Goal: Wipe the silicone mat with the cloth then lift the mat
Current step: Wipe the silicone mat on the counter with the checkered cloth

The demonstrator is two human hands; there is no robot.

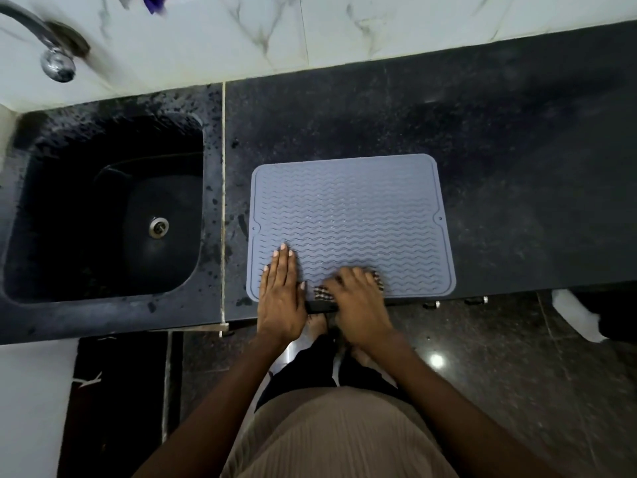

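A grey silicone mat (348, 215) with wavy ridges lies flat on the black counter (499, 167), its near edge along the counter's front edge. My left hand (281, 294) rests flat with fingers spread on the mat's near left corner. My right hand (358, 301) presses a crumpled, dark patterned cloth (322, 292) onto the mat's near edge. Most of the cloth is hidden under that hand; bits show at its left and at the fingertips.
A black sink (103, 215) with a metal drain sits to the left of the mat, a chrome tap (51, 53) above it on the marble wall. Dark floor and my feet lie below the counter edge. Something white (572, 315) hangs at the right.
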